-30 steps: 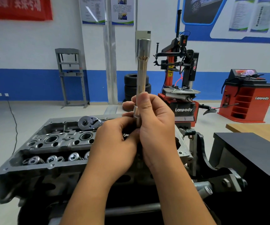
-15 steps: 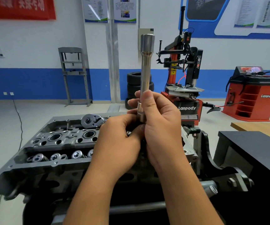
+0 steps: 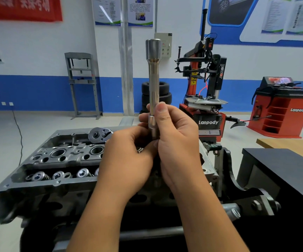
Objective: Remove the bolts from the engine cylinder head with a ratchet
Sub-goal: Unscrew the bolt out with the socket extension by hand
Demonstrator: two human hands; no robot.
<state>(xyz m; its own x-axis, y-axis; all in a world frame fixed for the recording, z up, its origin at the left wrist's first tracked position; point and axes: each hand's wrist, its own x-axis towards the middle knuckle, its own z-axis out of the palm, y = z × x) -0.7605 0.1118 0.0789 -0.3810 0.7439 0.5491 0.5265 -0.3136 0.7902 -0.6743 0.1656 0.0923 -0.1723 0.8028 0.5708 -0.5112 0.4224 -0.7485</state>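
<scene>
A long shiny metal socket extension bar (image 3: 153, 84) stands upright in the middle of the view, its long axis vertical, its wider cup-shaped end pointing up toward the ceiling and its narrower lower end hidden between two hands. The right hand (image 3: 178, 142) wraps around the lower part of the bar, thumb pressed against the shaft near the top of the grip and fingers curled behind it, so this grip is closed around the bar. The left hand (image 3: 128, 157) sits just beside and slightly below the right hand, touching it, with its fingers curled in toward the bar's bottom end; whatever those fingers pinch there is hidden, so the state of this grip cannot be told. Both forearms rise from the bottom edge of the view and converge toward the bar. Behind and below the hands lies the grey engine cylinder head (image 3: 56, 160), its length running left to right, with round openings and a row of valve springs (image 3: 59, 175) showing on its top. The round head of a ratchet (image 3: 99, 135) rests on the far edge of the cylinder head, just left of the left hand. To the right is a black desk (image 3: 283, 164). Farther back stand a red tire machine (image 3: 205, 91), a stack of tires (image 3: 162, 95) and a red cabinet (image 3: 281, 108).
</scene>
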